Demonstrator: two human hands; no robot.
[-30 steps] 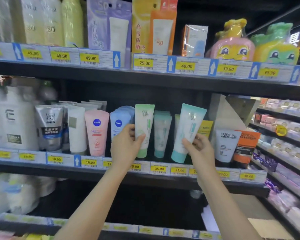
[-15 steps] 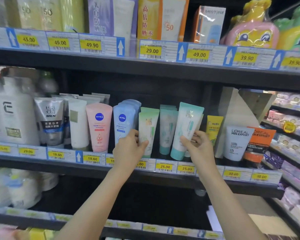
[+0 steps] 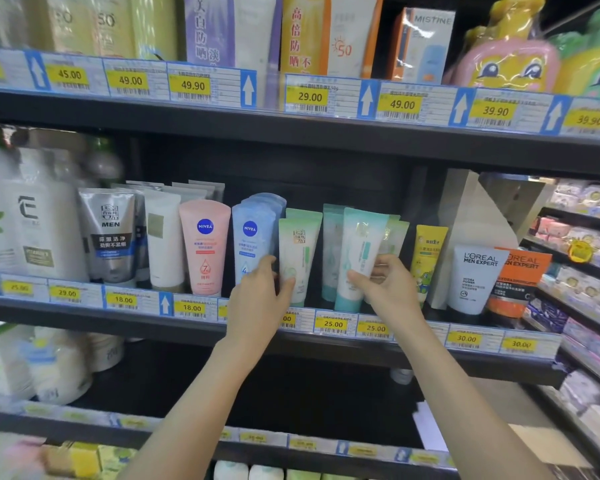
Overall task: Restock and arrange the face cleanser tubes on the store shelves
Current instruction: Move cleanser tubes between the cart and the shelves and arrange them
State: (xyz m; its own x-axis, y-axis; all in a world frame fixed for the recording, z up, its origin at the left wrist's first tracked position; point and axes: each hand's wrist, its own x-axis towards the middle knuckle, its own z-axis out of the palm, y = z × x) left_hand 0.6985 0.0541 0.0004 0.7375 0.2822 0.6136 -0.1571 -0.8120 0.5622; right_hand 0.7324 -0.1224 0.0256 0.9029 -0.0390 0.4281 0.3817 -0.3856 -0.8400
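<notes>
On the middle shelf (image 3: pixel 84 315), a pale green tube (image 3: pixel 298 251) is gripped upright by the left hand (image 3: pixel 260 299) — beside it, a tilted teal tube (image 3: pixel 359 251) is pinched by the right hand (image 3: pixel 388 292).

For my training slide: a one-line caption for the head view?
Left hand grips a pale green cleanser tube, right hand a teal-capped tube, on the middle shelf.

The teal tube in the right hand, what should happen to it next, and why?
Probably stand it straight: the right hand grips the teal tube, which leans right across the tubes behind it, while the green tube in the left hand stands upright.
</notes>
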